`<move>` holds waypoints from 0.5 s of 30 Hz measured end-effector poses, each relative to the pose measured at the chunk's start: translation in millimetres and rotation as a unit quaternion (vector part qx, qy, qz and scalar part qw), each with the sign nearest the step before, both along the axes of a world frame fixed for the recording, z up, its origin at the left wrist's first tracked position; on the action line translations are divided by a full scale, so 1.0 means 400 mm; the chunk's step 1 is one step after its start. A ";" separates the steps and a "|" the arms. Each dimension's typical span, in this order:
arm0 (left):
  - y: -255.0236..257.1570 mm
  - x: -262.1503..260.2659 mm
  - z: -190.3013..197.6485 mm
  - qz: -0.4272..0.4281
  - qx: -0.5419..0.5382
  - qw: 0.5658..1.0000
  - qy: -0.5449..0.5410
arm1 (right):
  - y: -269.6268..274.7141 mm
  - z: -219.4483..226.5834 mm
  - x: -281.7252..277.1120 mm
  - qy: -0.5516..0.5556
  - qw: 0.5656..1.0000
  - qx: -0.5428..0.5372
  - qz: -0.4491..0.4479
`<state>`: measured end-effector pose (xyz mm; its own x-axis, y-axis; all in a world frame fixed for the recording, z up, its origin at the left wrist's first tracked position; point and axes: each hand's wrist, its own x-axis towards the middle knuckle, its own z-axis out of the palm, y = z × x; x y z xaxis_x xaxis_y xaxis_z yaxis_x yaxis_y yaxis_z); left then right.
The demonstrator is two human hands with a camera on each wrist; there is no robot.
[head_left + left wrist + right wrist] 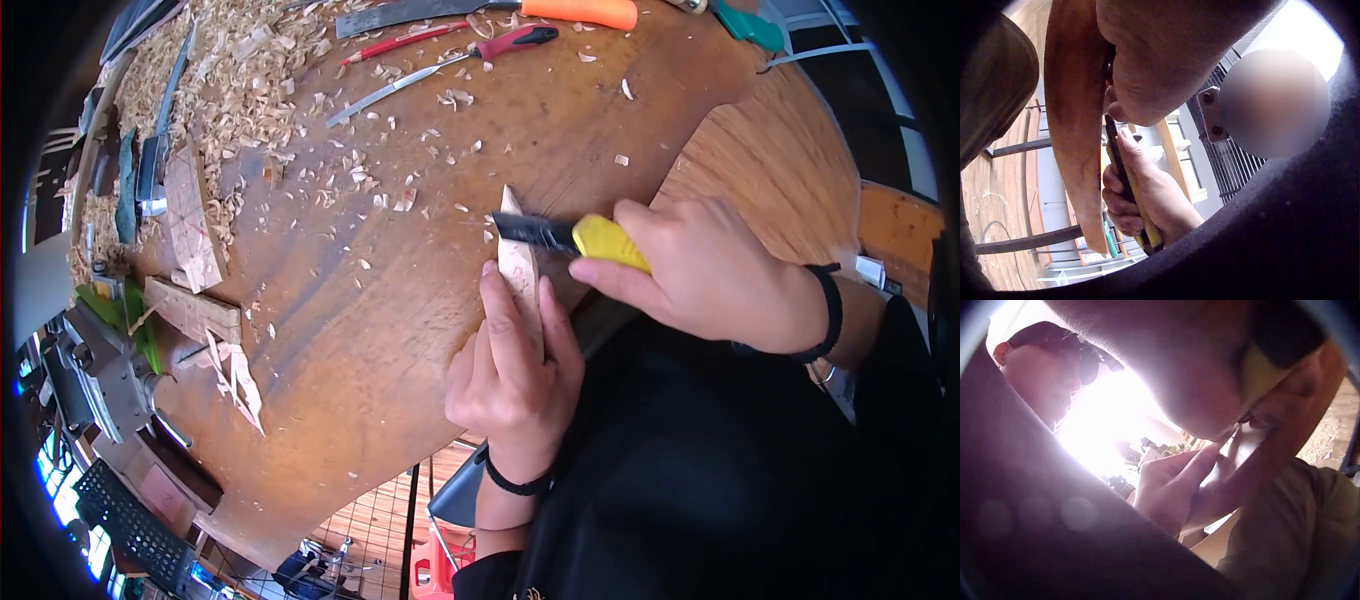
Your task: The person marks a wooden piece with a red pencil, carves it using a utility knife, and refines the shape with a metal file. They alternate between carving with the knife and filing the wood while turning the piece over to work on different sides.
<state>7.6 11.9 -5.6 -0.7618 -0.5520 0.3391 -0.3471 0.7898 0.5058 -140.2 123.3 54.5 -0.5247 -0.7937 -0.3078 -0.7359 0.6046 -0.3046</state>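
Observation:
My left hand (512, 365) grips the lower part of a small pointed piece of pale wood (518, 262) near the table's edge, its tip pointing away from me. Faint red marks show on the wood. My right hand (705, 268) holds a yellow utility knife (608, 243), its dark blade laid across the wood just below the tip. In the left wrist view the knife's black and yellow handle (1152, 232) lies along the right palm, with the fingers wrapped round it. The right wrist view shows the left thumb and fingers (1200, 465) close to the blade area, which is partly hidden.
Wood shavings (250, 60) are heaped at the far left of the table (400, 300). A file with an orange handle (580, 12), a red pencil (405, 43) and a red-handled tool (515, 42) lie at the back. Wood blocks (195, 310) and cut scraps (235, 380) lie left.

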 end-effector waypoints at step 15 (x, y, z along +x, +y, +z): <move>0.017 0.017 -0.012 0.068 -0.009 0.995 0.074 | -0.008 -0.006 -0.028 -0.131 0.983 -0.104 -0.081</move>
<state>14.4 18.7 -10.3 -0.6214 -0.6397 0.4524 -0.3749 0.7498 0.5452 -151.3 120.0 52.3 -0.5733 -0.7666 -0.2890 -0.5161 0.6119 -0.5994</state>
